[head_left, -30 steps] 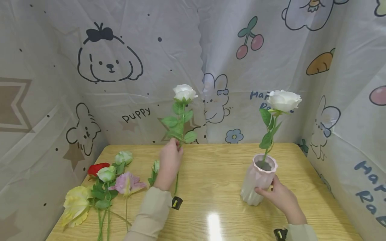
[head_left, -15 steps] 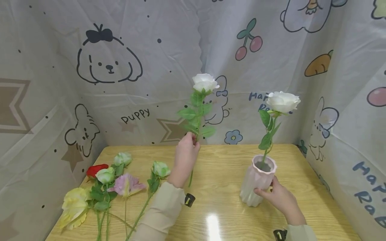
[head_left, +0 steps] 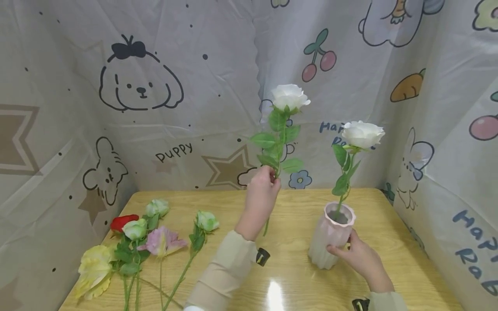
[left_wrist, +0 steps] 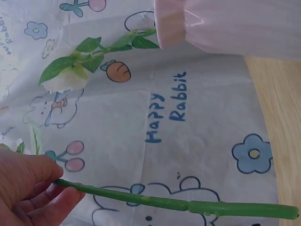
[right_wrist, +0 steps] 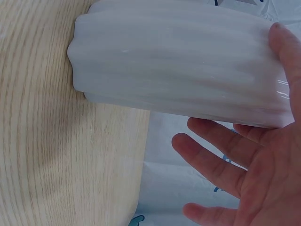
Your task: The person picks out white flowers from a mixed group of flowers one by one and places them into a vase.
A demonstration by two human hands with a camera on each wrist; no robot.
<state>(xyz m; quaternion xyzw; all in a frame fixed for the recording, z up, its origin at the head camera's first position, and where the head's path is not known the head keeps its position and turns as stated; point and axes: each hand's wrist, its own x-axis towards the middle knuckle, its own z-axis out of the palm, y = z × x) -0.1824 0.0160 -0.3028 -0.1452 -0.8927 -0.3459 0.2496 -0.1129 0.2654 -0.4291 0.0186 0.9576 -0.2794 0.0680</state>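
My left hand (head_left: 261, 195) pinches the green stem of a white rose (head_left: 289, 97), holding it upright above the table, left of the vase. In the left wrist view the bare lower stem (left_wrist: 188, 205) sticks out past the thumb and fingers. A ribbed pink-and-white vase (head_left: 330, 242) stands on the right side of the table. Another white rose (head_left: 362, 134) rises out of its mouth. My right hand (head_left: 363, 261) holds the vase low on its right side. In the right wrist view the thumb (right_wrist: 286, 52) lies against the wall, with some fingers at the opposite side.
At the left of the table lie a yellow flower (head_left: 93, 270), a red flower (head_left: 123, 222), a purple flower (head_left: 163, 242) and pale green roses. One green rose (head_left: 207, 220) lies apart, nearer the middle. A printed curtain (head_left: 218, 77) encloses the wooden table (head_left: 295, 276).
My left hand has carried the white rose to the right and slightly up, toward the vase. The green rose on the table has come into fuller sight. My right hand stays at the vase.
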